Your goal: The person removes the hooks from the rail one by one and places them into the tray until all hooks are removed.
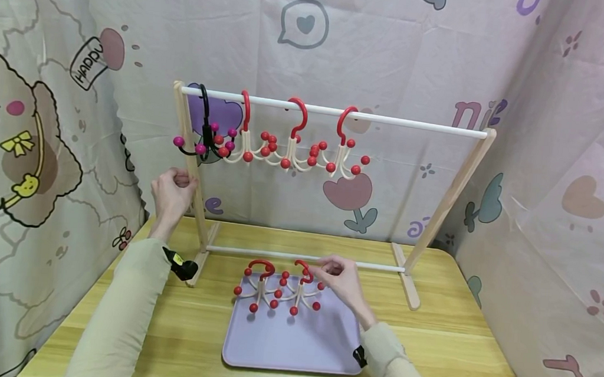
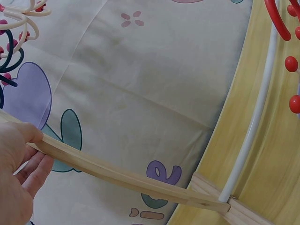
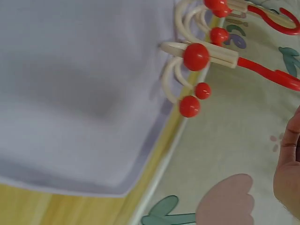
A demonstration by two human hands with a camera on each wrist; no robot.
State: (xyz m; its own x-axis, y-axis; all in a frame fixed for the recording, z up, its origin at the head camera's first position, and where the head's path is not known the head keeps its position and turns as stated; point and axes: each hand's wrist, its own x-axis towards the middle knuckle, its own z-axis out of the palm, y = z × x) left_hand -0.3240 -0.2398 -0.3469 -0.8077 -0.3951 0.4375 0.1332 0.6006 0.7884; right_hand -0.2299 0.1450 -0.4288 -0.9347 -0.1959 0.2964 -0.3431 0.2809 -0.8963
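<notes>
A wooden rack (image 1: 447, 203) with a white top rail (image 1: 408, 122) stands on the table. On the rail hang a black hanger with magenta balls (image 1: 203, 139) and three cream hangers with red hooks and red balls (image 1: 294, 146). My left hand (image 1: 173, 187) grips the rack's left post (image 2: 117, 176), with the thumb (image 2: 21, 136) on top of it. Two more red-hooked hangers lie at the far edge of a lilac tray (image 1: 295, 348). My right hand (image 1: 334, 271) pinches the hook of the right one (image 1: 302, 286); the other (image 1: 259, 283) lies free beside it. In the right wrist view that hanger (image 3: 201, 56) shows above the tray (image 3: 70, 93).
The yellow wooden table (image 1: 470, 355) is walled by cartoon-print cloth on three sides. The rack's white lower bar (image 1: 286, 256) runs just behind the tray, between two wooden feet (image 1: 409, 283). The right half of the top rail carries no hangers.
</notes>
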